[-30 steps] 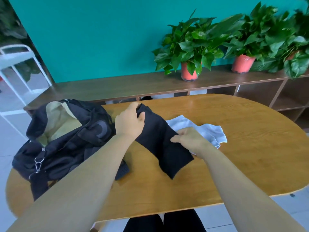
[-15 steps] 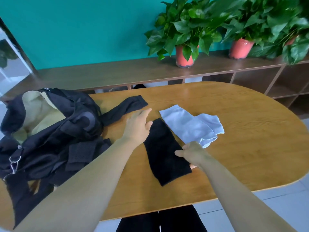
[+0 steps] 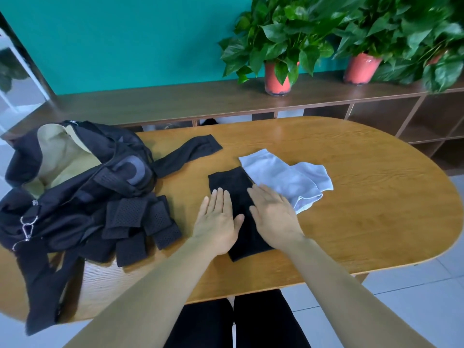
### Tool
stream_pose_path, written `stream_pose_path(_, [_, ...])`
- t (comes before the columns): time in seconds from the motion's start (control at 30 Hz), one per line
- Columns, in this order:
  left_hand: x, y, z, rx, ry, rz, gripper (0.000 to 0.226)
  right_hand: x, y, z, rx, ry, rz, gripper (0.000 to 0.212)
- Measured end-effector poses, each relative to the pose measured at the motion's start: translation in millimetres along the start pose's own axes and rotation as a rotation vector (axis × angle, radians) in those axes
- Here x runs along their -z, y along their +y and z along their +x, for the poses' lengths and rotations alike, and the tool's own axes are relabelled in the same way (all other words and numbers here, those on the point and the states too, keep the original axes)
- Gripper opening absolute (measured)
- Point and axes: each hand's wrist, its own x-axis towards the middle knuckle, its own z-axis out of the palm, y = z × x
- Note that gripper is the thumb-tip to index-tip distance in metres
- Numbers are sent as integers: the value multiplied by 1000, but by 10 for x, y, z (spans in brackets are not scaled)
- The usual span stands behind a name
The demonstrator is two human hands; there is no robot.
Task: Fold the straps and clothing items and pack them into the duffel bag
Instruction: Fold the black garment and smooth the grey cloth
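While the duffel bag [image 3: 75, 187] gapes, left hand [image 3: 217, 218] and right hand [image 3: 272, 214] press flat, fingers straight, on the folded black garment [image 3: 232, 182].

The duffel bag [image 3: 75, 197] lies left of the folded garment [image 3: 231, 184], a second garment [image 3: 281, 174] perhaps overlapping its right.

One duffel bag [image 3: 82, 204], one folded black garment [image 3: 229, 180], one long black strip [image 3: 187, 155] and one pale cloth bundle [image 3: 283, 177] are counted on one table [image 3: 364, 217]. Two hands are seen, the left hand [image 3: 217, 222] and the right hand [image 3: 273, 217]. Two red pots [image 3: 276, 79] are plainly made out.
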Motion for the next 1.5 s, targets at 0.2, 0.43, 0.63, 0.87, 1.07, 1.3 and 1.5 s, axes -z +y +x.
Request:
stream_pose_path(0.2, [-155, -67, -10, -66, -48, 148, 81, -209, 104, 37, 12, -427, -160, 77])
stream_pose_path(0.43, [-152, -195, -21, -109, -73, 268, 101, -234, 186, -39, -77, -433, -290, 79])
stream_pose_path(0.63, [-39, -267, -21, -65, -114, 308, 113, -136, 118, 38, -69, -412, -227, 75])
stream_pose_path(0.87, [130, -284, 356, -48, -81, 221, 116, -193, 31, 570, -3, -380, -218, 61])
stream_pose_path(1.07, [48, -349, 609, -59, -151, 211, 125, -429, 71, 843, 14, -462, -236, 62])
stream_pose_path(1.3, [17, -410, 613, -61, -186, 194, 130, -502, 219, 761, -30, -459, -339, 69])
stream_pose_path(1.5, [81, -417, 504, -59, -156, 278, 117, -368, 189, 723, -34, -493, -306, 71])
